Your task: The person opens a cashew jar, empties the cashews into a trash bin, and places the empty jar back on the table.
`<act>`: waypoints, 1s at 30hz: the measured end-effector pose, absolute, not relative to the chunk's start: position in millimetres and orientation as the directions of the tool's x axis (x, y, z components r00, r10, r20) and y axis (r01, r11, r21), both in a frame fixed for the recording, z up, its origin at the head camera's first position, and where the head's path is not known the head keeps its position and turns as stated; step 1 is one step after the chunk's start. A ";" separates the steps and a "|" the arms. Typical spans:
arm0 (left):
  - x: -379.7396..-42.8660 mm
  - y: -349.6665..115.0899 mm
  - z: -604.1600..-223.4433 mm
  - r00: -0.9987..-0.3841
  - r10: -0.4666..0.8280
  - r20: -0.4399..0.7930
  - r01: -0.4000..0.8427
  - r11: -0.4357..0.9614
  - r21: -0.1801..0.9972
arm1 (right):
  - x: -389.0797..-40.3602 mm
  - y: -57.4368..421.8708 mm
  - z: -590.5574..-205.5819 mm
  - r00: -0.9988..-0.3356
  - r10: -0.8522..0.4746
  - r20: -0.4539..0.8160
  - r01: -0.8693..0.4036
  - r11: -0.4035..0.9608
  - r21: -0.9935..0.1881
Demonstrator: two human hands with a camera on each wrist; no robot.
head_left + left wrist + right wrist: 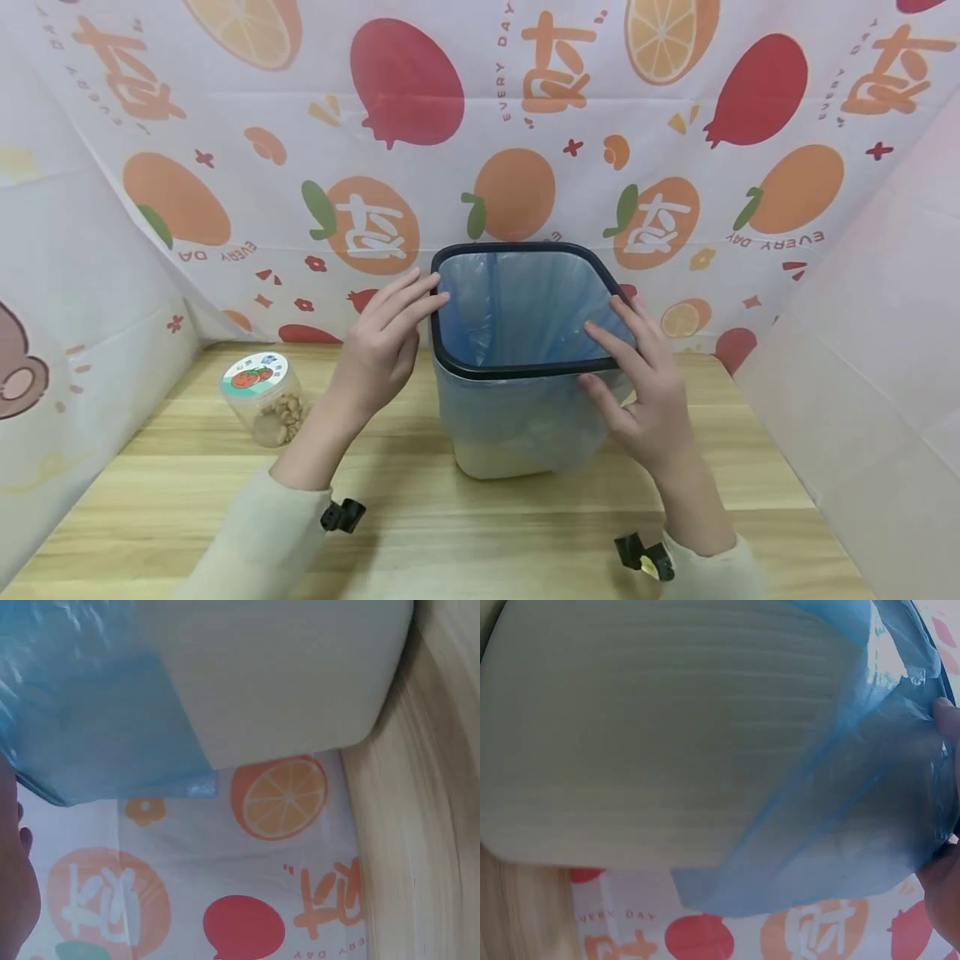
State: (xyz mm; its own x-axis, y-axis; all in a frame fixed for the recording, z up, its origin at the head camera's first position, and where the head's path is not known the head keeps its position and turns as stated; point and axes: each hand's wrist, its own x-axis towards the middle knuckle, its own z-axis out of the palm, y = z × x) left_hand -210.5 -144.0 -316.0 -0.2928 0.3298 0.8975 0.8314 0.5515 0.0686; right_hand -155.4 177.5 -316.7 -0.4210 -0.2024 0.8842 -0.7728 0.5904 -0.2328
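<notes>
A pale trash can [495, 463] stands on the table, lined with a thin blue garbage bag [536, 304]. Around its mouth runs a black rim ring [517, 247], and the bag hangs over the outside below it. My left hand [375, 346] lies at the left side of the ring, its fairly straight fingertips reaching over the edge. On the opposite side my right hand [651, 392] touches the ring with spread fingers, the thumb outside, low on the front corner. In the right wrist view the loose bag skirt [817, 847] slants across the can's wall.
To the left, a clear jar [262, 400] with a printed lid and small tan pieces inside stands near my left forearm. Fruit-printed cloth [517, 125] rises behind the wooden table [420, 533], with pale cloth walls on both sides.
</notes>
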 end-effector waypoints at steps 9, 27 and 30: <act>-172.6 -126.3 -319.9 -0.201 0.164 0.966 0.911 0.394 0.123 | -159.6 160.7 -324.0 -0.388 -0.140 0.911 -0.753 0.618 -0.226; -165.2 -124.1 -323.8 -0.266 0.238 0.934 0.826 0.556 0.093 | -170.2 135.5 -324.1 -0.378 -0.139 0.915 -0.762 0.609 -0.222; -165.4 -123.3 -326.9 -0.266 0.229 0.936 0.834 0.542 0.105 | -169.4 135.5 -326.8 -0.377 -0.145 0.915 -0.757 0.617 -0.214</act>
State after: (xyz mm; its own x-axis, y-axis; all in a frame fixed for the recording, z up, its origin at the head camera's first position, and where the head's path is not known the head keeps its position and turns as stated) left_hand -165.4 -123.3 -326.9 -0.2664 0.2289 0.9363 0.8335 0.5425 0.1046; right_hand -169.4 135.5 -326.8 -0.3772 -0.1453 0.9146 -0.7571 0.6172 -0.2142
